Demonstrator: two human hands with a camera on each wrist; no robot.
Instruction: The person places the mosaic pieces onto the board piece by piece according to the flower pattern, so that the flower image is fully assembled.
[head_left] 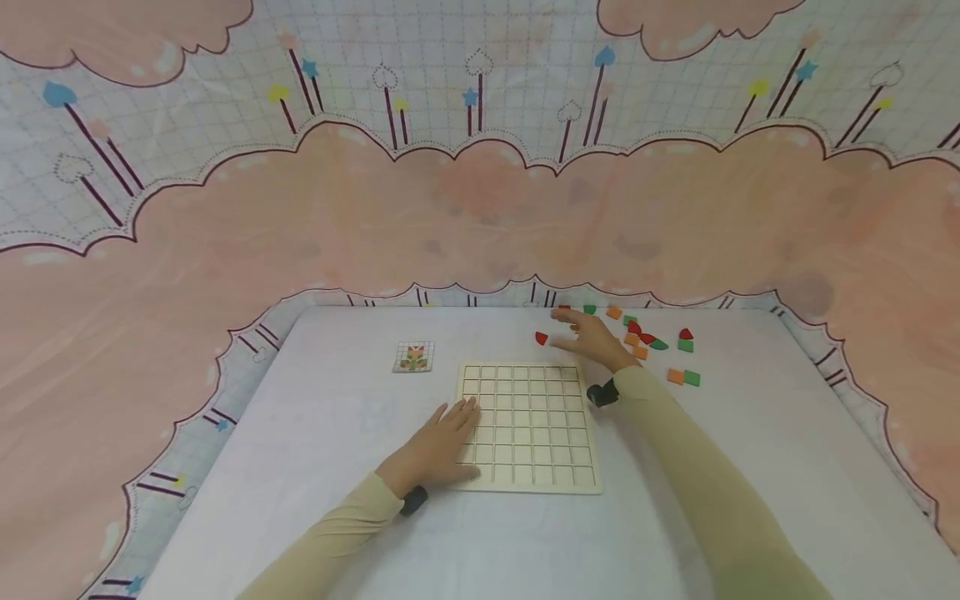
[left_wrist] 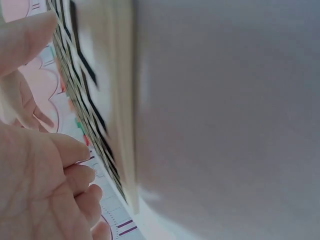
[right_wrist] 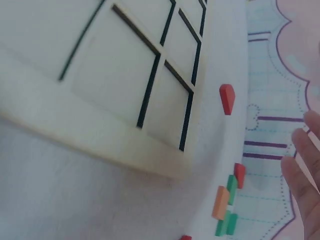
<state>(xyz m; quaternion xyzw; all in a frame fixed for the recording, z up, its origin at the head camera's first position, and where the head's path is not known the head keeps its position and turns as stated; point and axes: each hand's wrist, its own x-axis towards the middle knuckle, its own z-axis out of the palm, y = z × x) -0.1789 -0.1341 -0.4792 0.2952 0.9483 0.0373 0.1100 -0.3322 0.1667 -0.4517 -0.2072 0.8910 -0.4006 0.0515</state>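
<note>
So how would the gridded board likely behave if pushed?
The gridded board looks stiff, its near edge running straight. Lying flat and broad on the white table, it would probably slide rather than tip. The left hand across its left edge might steady it.

Smooth, matt wooden grid board (head_left: 532, 434)

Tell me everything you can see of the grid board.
The grid board is pale and wooden-looking, roughly square, with a plain rim and thin ridges forming rows of square cells; no tiles show in the uncovered cells. It lies flat on the white tabletop. The left hand rests on its left edge, hiding some cells.
</note>
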